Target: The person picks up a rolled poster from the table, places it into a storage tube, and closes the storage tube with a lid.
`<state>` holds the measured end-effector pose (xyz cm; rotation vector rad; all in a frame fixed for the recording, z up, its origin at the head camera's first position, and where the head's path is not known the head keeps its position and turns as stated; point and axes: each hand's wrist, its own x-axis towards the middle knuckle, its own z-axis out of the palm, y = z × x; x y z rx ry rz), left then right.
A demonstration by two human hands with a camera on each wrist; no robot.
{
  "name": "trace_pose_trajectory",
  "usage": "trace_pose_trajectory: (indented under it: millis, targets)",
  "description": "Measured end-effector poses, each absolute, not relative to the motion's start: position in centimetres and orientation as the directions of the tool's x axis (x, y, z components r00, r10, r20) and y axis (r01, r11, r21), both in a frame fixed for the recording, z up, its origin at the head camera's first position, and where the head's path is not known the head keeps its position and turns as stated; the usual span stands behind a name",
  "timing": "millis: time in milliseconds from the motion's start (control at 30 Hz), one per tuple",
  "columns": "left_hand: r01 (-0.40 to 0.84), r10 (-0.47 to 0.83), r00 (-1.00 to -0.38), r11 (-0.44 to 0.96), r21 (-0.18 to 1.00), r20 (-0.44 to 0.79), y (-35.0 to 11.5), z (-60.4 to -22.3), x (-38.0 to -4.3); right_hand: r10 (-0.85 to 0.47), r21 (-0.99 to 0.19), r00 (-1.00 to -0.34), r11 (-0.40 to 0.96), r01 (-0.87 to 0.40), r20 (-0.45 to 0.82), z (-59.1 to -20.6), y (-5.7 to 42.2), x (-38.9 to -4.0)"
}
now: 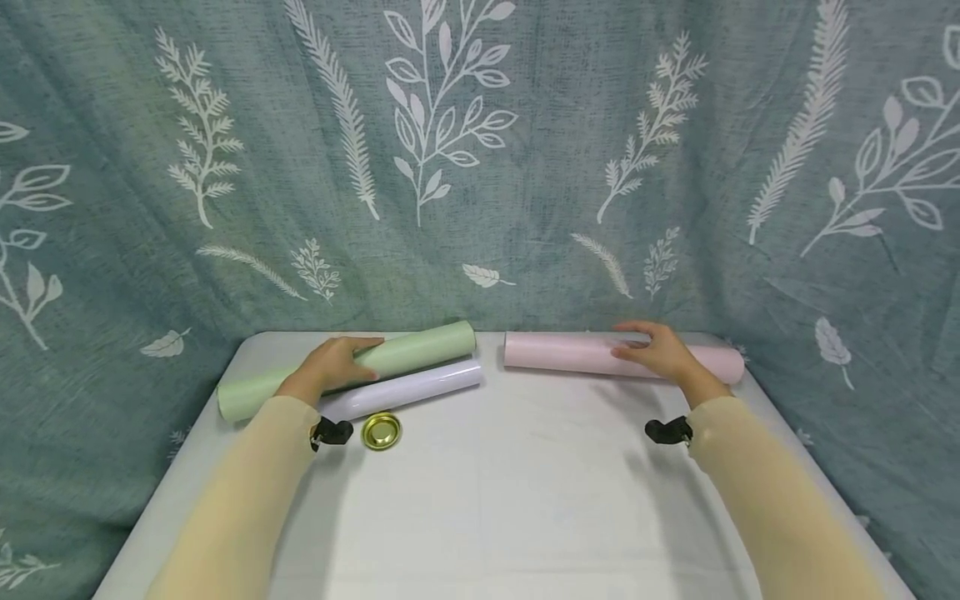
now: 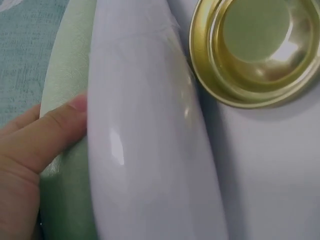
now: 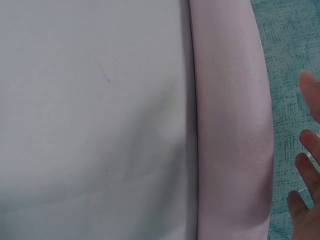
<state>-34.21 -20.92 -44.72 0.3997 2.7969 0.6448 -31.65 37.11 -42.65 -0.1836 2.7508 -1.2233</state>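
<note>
Green roll (image 1: 420, 348) sits around 10 o'clock from the middle of the counter (image 1: 517, 492) in the head view, and the left hand (image 1: 330, 364) has it gripped, thumb on the near side. Lilac roll (image 1: 420, 390) lies just beside it, toward its 4 o'clock, gold dish (image 1: 382, 431) at that one's 7. Pink roll (image 1: 558, 352) is over at 1–2, right hand (image 1: 663, 353) above it, fingers loosely spread; can't tell if they're touching.
</note>
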Motion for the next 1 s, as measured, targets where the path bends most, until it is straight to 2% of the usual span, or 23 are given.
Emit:
trace_pose_trajectory:
  millis: [400,600,833,1000]
  targets:
    - [0.19,0.299,-0.941,0.851,0.489,-0.156,-21.3,-45.4,-34.1,-0.148,-0.729,-0.986,0.683,-0.043,-0.08,-43.4,37.0,-32.1]
    - [0.224,0.301,-0.952,0.815,0.535,-0.059,-21.2,-45.5,-33.6,-0.114,-0.697,-0.989,0.717,-0.017,-0.093,-44.0,36.9,-32.5]
    - [0.322,0.337,-0.938,0.766,0.556,0.078,-20.9,-45.6,-32.4,-0.106,-0.679,-0.989,0.734,-0.009,-0.102,-45.1,36.7,-33.1]
    - [0.358,0.351,-0.927,0.729,0.584,0.13,-20.5,-45.6,-31.4,-0.131,-0.612,-0.989,0.789,-0.062,-0.069,-45.7,36.5,-33.3]
